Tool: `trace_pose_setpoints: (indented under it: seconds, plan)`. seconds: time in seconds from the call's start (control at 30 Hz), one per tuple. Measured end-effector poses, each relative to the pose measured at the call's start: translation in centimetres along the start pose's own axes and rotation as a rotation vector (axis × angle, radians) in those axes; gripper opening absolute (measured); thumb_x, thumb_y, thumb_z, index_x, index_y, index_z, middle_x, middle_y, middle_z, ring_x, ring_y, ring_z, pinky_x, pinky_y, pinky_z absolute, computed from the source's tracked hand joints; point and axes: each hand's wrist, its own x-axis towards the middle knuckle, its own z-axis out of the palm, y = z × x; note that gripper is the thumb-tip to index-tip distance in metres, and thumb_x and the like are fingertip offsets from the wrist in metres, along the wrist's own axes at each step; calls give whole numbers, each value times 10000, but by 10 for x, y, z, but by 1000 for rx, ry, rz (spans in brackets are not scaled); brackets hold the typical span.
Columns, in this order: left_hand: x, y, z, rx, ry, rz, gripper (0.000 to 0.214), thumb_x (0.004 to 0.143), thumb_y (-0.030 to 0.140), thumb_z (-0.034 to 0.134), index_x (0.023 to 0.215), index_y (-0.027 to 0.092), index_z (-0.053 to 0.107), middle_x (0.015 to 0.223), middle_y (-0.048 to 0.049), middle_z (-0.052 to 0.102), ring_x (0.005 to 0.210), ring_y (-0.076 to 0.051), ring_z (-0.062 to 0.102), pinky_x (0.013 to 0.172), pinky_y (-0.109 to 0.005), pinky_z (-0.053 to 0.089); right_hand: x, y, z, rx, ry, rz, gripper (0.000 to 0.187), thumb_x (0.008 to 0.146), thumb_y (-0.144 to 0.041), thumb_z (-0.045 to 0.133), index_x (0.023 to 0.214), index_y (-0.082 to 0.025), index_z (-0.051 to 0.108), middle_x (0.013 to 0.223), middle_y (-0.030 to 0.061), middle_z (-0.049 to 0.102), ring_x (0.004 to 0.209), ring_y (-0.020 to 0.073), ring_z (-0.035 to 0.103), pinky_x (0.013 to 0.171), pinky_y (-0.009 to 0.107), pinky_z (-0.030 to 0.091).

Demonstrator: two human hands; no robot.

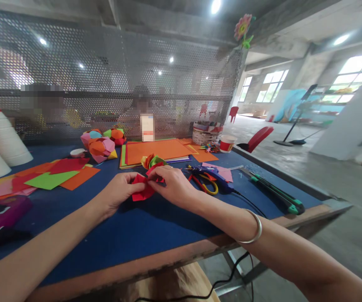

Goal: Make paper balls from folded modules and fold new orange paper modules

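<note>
Red folded paper point(143, 189) is sitting pinched between our left hand point(121, 191) and right hand point(173, 184), both resting low on the blue table point(136, 235).

You have no text, label or number here that can be read. The print on the red cup point(227, 144) at the far side of your desk point(143, 235) is too small and blurred.

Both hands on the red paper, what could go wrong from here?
The red paper is pinched between the left hand and right hand; a hard tug may tear it.
The scissors and glue gun lie close beside the right hand; a sideways sweep might knock them.
The cord runs under the right forearm and off the table; it may snag.
</note>
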Motion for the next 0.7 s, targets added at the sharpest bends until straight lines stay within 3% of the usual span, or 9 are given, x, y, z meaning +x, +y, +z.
trace_pose_setpoints:
  seconds: [0.53,0.7]
  plan:
    - [1,-2,-3,-77,-19,-1,426,417,336,951,755,166,755,730,-23,759,666,-154,675,686,-274,507,3,-6,-5,43,-19,111,102,944,-113,623,902,-154,706,947,75,765,833,162,658,759,253,438]
    - [1,-1,-6,-112,-12,-39,439,396,307,957,752,152,751,730,-40,769,667,-159,691,693,-271,527,-2,-8,-28,-181,-124,192,218,1006,-182,551,870,-184,722,899,65,761,794,177,653,690,271,366]
